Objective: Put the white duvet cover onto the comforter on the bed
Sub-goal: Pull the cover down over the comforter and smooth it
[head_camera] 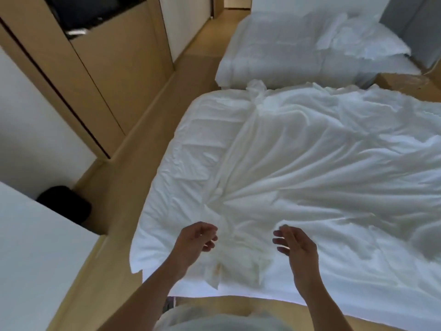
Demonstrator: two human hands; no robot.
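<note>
Our left hand (194, 242) and our right hand (296, 247) float just above the near end of the bed (250, 295). Both hands are loose, with fingers a little bent, and hold nothing. The white duvet cover (310, 168) lies crumpled on top of the comforter (191, 151). It is bunched up between our hands and spreads out to the right.

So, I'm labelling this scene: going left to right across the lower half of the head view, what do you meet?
Black rounded object on the floor → left hand → bunched end of the white duvet cover → right hand.
</note>
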